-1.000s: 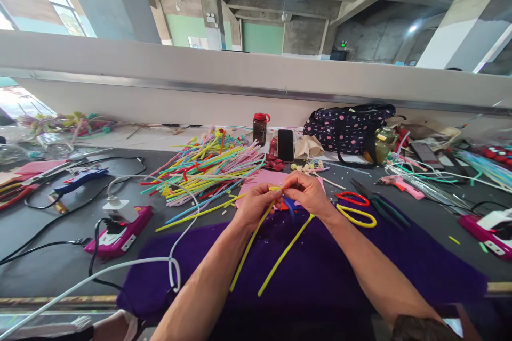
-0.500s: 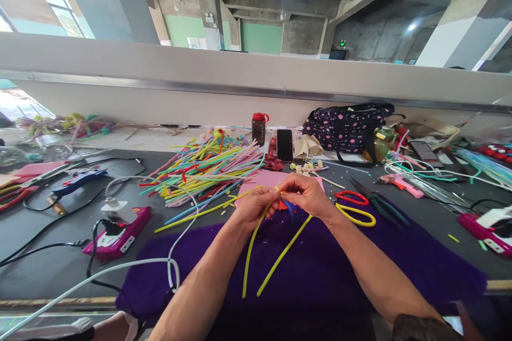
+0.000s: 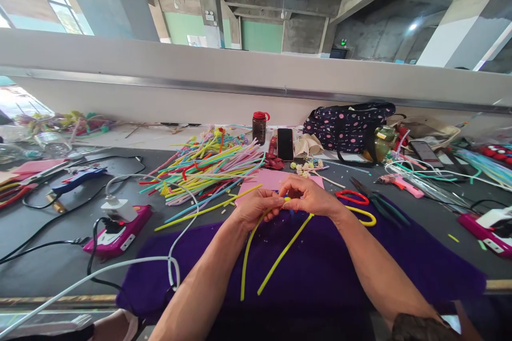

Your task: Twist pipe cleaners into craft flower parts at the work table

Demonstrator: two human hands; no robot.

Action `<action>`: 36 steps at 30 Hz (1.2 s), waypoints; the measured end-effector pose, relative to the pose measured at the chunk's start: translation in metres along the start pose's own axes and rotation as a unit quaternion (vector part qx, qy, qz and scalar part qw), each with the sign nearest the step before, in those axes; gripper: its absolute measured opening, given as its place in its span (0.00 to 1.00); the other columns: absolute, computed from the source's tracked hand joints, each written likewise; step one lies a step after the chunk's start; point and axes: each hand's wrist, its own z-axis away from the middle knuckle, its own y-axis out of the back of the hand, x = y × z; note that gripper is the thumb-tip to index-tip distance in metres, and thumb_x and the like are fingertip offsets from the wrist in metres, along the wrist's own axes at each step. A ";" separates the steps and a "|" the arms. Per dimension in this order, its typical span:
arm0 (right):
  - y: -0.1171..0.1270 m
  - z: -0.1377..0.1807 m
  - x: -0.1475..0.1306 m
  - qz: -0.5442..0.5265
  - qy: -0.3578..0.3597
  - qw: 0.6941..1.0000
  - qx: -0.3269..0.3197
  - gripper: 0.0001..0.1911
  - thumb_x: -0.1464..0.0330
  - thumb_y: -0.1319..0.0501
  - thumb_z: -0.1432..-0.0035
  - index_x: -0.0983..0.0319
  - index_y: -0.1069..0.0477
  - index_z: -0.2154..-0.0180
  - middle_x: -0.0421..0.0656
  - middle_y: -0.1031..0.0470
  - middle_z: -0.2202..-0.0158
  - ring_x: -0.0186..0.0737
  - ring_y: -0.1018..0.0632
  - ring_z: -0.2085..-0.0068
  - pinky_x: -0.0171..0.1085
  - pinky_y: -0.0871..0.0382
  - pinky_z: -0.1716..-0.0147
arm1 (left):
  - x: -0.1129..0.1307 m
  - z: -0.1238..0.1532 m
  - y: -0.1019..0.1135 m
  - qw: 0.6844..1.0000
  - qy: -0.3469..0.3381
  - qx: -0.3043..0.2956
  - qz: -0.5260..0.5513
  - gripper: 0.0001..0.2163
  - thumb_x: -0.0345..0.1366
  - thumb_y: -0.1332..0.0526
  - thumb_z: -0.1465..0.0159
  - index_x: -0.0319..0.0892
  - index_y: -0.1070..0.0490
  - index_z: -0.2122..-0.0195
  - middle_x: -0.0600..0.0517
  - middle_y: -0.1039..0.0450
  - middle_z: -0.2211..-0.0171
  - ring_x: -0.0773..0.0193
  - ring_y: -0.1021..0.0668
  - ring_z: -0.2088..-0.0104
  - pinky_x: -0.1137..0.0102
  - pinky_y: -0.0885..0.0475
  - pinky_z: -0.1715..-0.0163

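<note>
Two yellow-green fuzzy wire stems (image 3: 280,262) start at the place where both hands meet. From there they run back toward the person's body, over the dark purple felt cloth (image 3: 340,272). Their upper ends are hidden inside the fingers, so I cannot tell if these are two stems or one stem folded. The right one has a straight long axis, slanting from the right hand down and to the left. The left one bends first and then goes almost straight toward the body. The free ends point to the person and lie near each other, not touching.

The left hand (image 3: 256,208) is closed narrow, with thumb and fingers pinching the stems at the top. The right hand (image 3: 310,197) holds the same narrow pinch, fingertips against those of the left. Both hands are equally near to the joint.

Just beyond the hands lies a flat pink sheet (image 3: 264,178). Just beside the right wrist, on its outer side, are scissors with red and yellow loop handles (image 3: 354,205), and farther out are dark pliers (image 3: 380,202). Beyond the left hand and to its left spreads a loose heap of many-coloured fuzzy stems (image 3: 208,168). Left of the left forearm, a white cable (image 3: 176,245) loops at the cloth's edge.
</note>
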 end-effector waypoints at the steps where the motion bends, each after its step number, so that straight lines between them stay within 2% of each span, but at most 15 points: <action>1: 0.000 0.000 -0.001 0.010 -0.002 1.000 -0.004 0.10 0.69 0.38 0.52 0.63 0.31 0.64 0.41 0.33 0.64 0.28 0.31 0.73 0.30 0.36 0.74 | 0.000 0.000 0.000 1.000 0.001 0.004 -0.002 0.09 0.36 0.35 0.52 0.36 0.33 0.80 0.55 0.34 0.87 0.77 0.36 0.89 0.80 0.47 0.90; 7: 0.000 -0.001 -0.001 0.042 0.030 0.999 0.012 0.15 0.75 0.41 0.53 0.60 0.31 0.60 0.41 0.31 0.61 0.31 0.30 0.68 0.31 0.35 0.70 | 0.002 0.000 0.001 1.000 -0.004 -0.002 0.013 0.10 0.36 0.34 0.54 0.36 0.34 0.81 0.57 0.36 0.87 0.80 0.42 0.90 0.80 0.56 0.90; 12: -0.001 -0.002 0.003 0.021 0.020 0.999 0.027 0.10 0.74 0.43 0.49 0.61 0.29 0.63 0.42 0.30 0.65 0.33 0.29 0.67 0.31 0.35 0.70 | 0.003 0.002 0.001 1.000 -0.011 -0.014 0.014 0.11 0.37 0.35 0.53 0.36 0.34 0.80 0.57 0.37 0.87 0.80 0.44 0.90 0.78 0.58 0.89; 19: -0.003 -0.003 0.009 0.001 -0.017 0.995 0.095 0.04 0.70 0.41 0.49 0.64 0.29 0.73 0.39 0.34 0.75 0.30 0.34 0.75 0.29 0.40 0.77 | 0.005 0.002 -0.002 0.998 -0.054 0.016 0.020 0.10 0.38 0.35 0.52 0.37 0.34 0.78 0.58 0.38 0.86 0.80 0.45 0.89 0.78 0.59 0.89; 26: -0.007 -0.004 0.009 -0.037 -0.074 0.991 0.106 0.05 0.70 0.44 0.50 0.64 0.31 0.74 0.37 0.36 0.79 0.29 0.36 0.78 0.30 0.42 0.79 | 0.004 0.000 -0.006 0.994 -0.080 0.078 0.005 0.11 0.39 0.35 0.53 0.37 0.32 0.76 0.58 0.37 0.86 0.79 0.44 0.89 0.77 0.57 0.88; 31: -0.009 -0.005 0.012 -0.020 -0.087 0.987 0.132 0.06 0.68 0.43 0.50 0.64 0.31 0.74 0.37 0.34 0.79 0.30 0.35 0.77 0.30 0.42 0.78 | 0.002 -0.002 -0.008 0.990 -0.100 0.102 0.005 0.11 0.39 0.34 0.54 0.36 0.31 0.77 0.57 0.36 0.86 0.79 0.44 0.89 0.77 0.57 0.88; 36: -0.013 -0.006 0.008 0.019 -0.061 0.985 0.161 0.08 0.66 0.42 0.49 0.64 0.29 0.73 0.40 0.31 0.76 0.32 0.33 0.74 0.31 0.41 0.76 | 0.003 -0.003 -0.013 0.981 -0.145 0.120 0.056 0.10 0.37 0.34 0.55 0.37 0.32 0.80 0.57 0.36 0.86 0.78 0.40 0.87 0.78 0.51 0.86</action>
